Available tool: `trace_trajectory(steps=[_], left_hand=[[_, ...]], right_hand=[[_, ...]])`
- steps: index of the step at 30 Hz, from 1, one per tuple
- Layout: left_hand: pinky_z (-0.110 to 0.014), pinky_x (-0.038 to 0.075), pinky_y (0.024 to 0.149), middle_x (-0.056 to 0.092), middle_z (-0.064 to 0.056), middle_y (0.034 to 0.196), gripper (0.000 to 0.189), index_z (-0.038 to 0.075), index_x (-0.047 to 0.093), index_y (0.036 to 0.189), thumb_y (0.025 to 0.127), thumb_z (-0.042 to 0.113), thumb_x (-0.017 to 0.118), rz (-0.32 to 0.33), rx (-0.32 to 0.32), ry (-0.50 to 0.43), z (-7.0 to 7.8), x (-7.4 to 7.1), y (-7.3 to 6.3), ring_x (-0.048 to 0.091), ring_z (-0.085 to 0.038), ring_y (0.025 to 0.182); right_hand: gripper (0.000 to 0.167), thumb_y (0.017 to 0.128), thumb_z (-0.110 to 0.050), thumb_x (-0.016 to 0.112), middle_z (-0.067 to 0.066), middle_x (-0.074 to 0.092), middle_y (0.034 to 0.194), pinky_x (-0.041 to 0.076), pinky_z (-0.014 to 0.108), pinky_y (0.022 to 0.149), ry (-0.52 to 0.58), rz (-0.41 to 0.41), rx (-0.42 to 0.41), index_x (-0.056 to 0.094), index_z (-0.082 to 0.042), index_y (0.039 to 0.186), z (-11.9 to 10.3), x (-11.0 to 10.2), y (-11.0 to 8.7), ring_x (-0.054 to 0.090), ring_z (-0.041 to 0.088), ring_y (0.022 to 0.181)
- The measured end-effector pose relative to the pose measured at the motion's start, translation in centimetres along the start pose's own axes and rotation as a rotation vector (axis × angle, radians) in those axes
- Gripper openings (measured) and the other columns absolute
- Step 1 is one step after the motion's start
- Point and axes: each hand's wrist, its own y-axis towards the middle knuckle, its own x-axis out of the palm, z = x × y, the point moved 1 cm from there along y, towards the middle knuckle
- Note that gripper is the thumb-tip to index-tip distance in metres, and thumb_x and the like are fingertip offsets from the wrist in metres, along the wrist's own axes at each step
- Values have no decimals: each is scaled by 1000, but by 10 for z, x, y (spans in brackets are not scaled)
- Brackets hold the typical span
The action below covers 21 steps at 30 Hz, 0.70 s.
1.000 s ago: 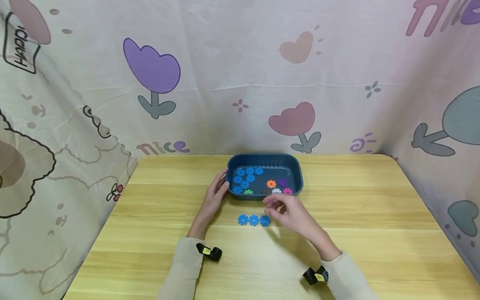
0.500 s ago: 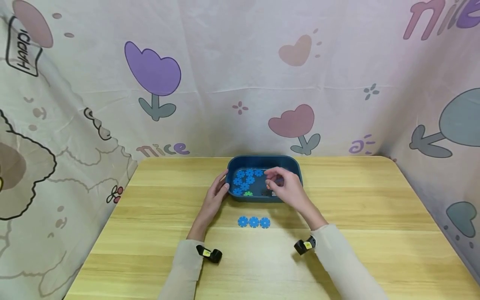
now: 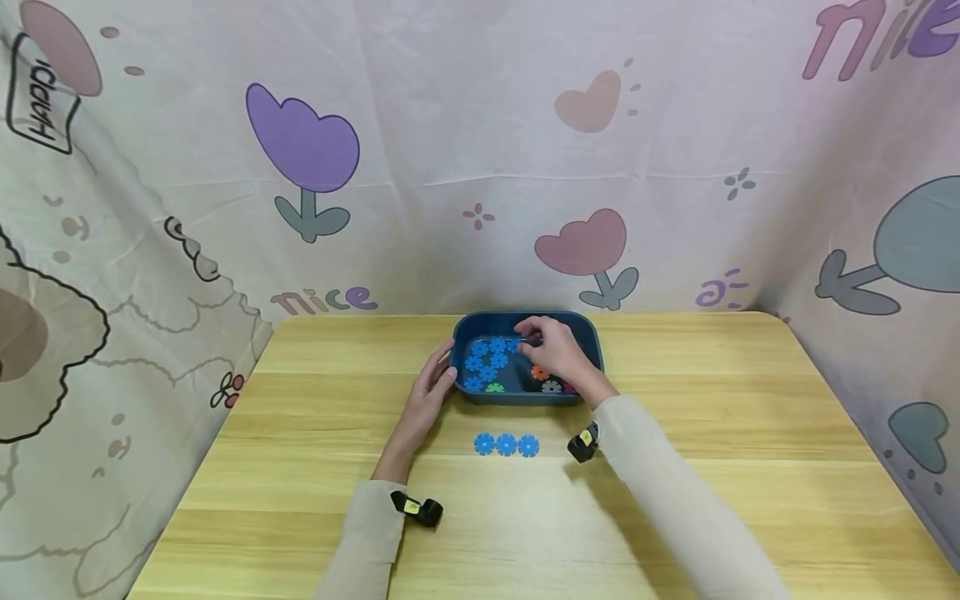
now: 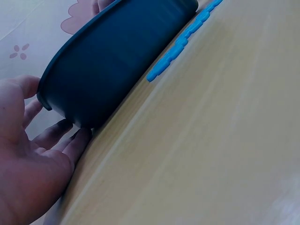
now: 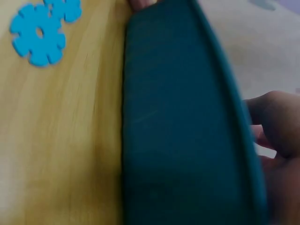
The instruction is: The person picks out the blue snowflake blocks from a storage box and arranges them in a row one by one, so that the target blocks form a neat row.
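Note:
A dark blue plastic bin (image 3: 525, 398) stands near the table's back edge. My left hand (image 3: 426, 396) rests against its left end; in the left wrist view, fingers (image 4: 77, 145) touch the outer wall low down and a fingertip meets the rim. My right hand (image 3: 558, 348) reaches over the front rim into the bin, thumb and forefinger apart beside a blue snowflake disc (image 3: 513, 346). Several more blue discs (image 3: 488, 374) lie in the left half, with a green disc (image 3: 495, 387) at the front. An orange disc (image 3: 539, 373) and a white disc (image 3: 551, 387) show below my right hand.
A row of three blue discs (image 3: 506, 444) lies on the wooden table (image 3: 300, 467) in front of the bin. A patterned cloth (image 3: 442, 133) hangs close behind the table and along both sides. Each wrist carries a small black camera (image 3: 425, 512).
My right hand has moved from above the table near the row of discs into the bin, then farther back and left toward the blue discs. My left hand has stayed at the bin's end.

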Motion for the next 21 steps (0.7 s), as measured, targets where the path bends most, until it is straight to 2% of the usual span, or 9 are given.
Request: trace_trajectory(steps=[7,12,16,21], left_hand=[[-41,38,116,33,0,165,49,23,38,159,111,24,47,1,-2,10,-1,0,1,33,-24,151],[-41,38,115,33,1,165,49,24,38,159,111,23,47,4,-6,13,0,0,2,33,-24,151],[-41,38,115,33,-1,165,49,24,38,159,111,21,46,0,-6,8,0,-1,1,33,-25,151],[-40,39,115,32,0,165,49,23,38,159,111,18,45,-1,-7,9,1,-1,0,33,-25,151]], right_hand=[[34,97,-2,68,19,65,128,56,45,97,20,-65,69,65,2,130,14,9,12,62,33,114],[34,96,0,67,19,65,128,56,45,97,6,-67,28,65,3,130,18,14,14,62,34,113],[33,95,-2,69,19,64,121,58,42,90,-46,-75,-8,67,5,127,18,17,15,62,32,106],[31,95,-3,71,18,68,115,57,44,92,-88,-95,6,69,4,125,19,19,17,64,30,104]])
